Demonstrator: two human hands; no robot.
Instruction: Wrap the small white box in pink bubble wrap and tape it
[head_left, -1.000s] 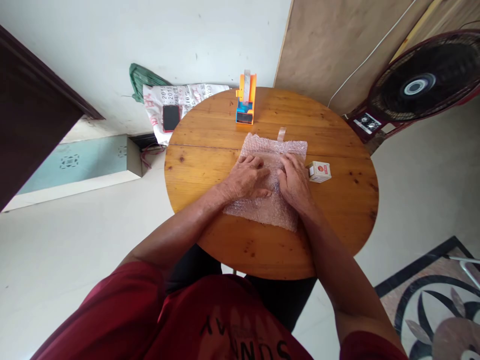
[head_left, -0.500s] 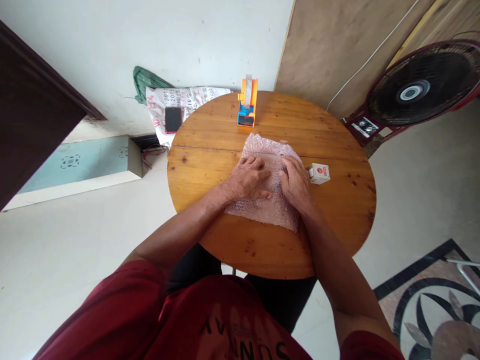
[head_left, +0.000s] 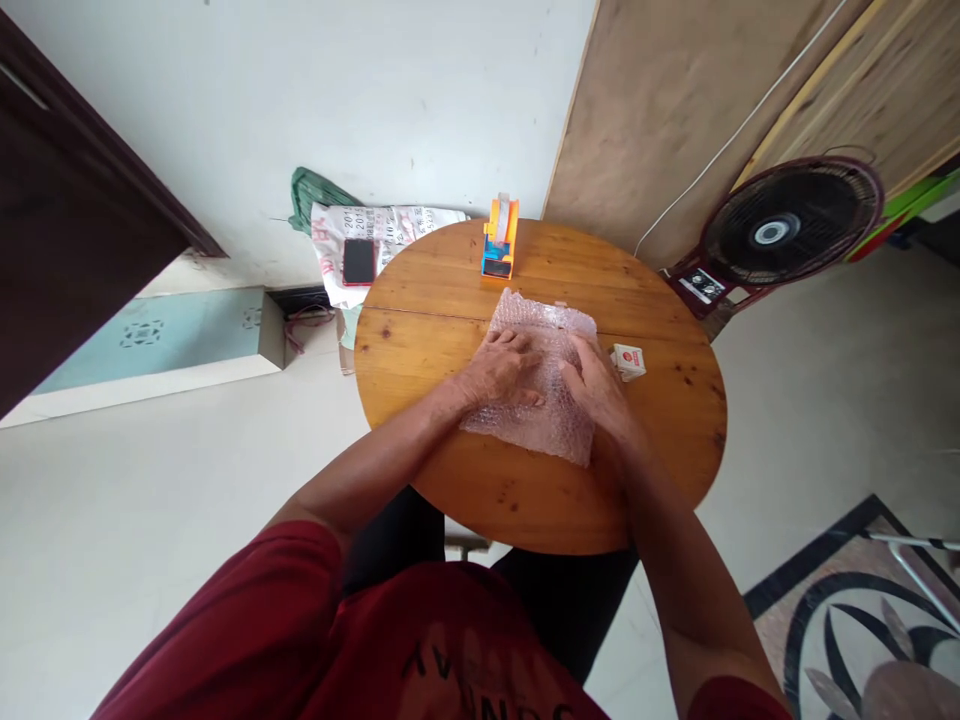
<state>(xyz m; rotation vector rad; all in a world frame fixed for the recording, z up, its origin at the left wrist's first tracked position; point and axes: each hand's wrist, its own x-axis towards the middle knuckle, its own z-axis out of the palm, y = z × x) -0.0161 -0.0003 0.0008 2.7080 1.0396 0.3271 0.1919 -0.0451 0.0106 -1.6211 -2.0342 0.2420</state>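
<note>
- The left hand [head_left: 501,372] lies palm down on the pink see-through sheet of bubble wrap [head_left: 553,428]. Its fingers are spread a little and point to the right. It presses on the sheet and does not close around anything.
- The right hand [head_left: 600,392] also lies palm down on the sheet, just beside the left hand. Its fingers are a bit bent and point up and left. It holds nothing in a closed fist.
- Both arms reach forward from the body, and the wrists rest low near the front edge of the sheet.
- The bubble wrap lies in the middle of the round brown wooden table [head_left: 409,345].
- A small white box with a red mark [head_left: 628,360] sits just beside the right hand.
- An orange and blue tape holder [head_left: 500,238] stands at the far edge of the table.
</note>
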